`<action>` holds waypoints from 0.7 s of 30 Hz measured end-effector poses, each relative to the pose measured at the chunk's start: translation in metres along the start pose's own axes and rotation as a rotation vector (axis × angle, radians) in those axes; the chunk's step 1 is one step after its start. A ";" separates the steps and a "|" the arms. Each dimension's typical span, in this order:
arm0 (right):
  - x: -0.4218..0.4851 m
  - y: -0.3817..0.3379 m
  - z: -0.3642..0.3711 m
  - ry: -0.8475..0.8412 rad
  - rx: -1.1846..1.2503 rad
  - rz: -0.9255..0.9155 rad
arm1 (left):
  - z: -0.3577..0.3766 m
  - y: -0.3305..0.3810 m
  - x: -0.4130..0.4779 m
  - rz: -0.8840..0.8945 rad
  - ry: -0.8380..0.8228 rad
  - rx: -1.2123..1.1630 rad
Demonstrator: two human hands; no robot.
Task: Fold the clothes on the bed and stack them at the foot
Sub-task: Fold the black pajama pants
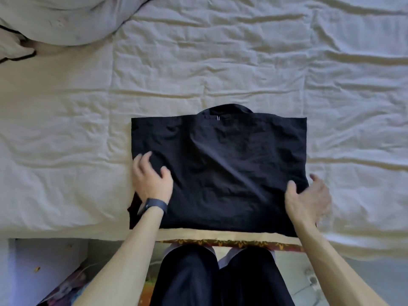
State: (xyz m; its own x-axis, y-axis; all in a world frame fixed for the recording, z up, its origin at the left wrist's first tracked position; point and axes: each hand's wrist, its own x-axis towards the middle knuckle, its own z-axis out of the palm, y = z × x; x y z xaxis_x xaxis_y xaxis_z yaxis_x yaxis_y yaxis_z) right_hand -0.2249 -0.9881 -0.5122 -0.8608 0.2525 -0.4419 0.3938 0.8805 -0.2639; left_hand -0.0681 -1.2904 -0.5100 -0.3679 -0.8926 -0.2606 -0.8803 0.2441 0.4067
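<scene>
We've got the black shirt (220, 168) lying wide side-to-side, left hand (152, 180) resting loose-fingered on it, right hand (309, 199) seemingly pinching its right edge.

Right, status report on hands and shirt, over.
Left hand resting on shirt. Right hand gripping its right edge. Shirt folded, near bed edge. Nothing blocking.

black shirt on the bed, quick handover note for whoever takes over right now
Left hand: rests on the black shirt, left side, fingers relaxed.
Right hand: grips the shirt's right edge, thumb on top.
Shirt lies flat at the near edge of the bed, collar away from the person.
Done: it looks folded into a rough rectangle.
Left: finish folding, stack at the foot; no stack in view.
</scene>
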 end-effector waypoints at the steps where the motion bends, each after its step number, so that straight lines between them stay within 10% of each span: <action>1: 0.012 -0.019 0.003 -0.021 -0.004 -0.181 | 0.009 0.022 0.015 0.170 -0.036 0.007; 8: 0.087 -0.149 0.045 -0.161 -0.279 -0.930 | 0.072 0.123 0.114 0.539 -0.408 0.299; 21: 0.135 -0.196 0.059 -0.677 -0.063 -0.397 | 0.090 0.126 0.169 0.110 -0.854 -0.043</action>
State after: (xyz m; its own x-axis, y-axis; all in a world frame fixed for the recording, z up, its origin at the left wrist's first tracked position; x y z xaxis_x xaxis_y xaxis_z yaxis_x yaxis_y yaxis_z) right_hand -0.3996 -1.1501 -0.5710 -0.5417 -0.3670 -0.7562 0.0620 0.8798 -0.4714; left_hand -0.2682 -1.3761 -0.5814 -0.5651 -0.2698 -0.7796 -0.8205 0.2824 0.4970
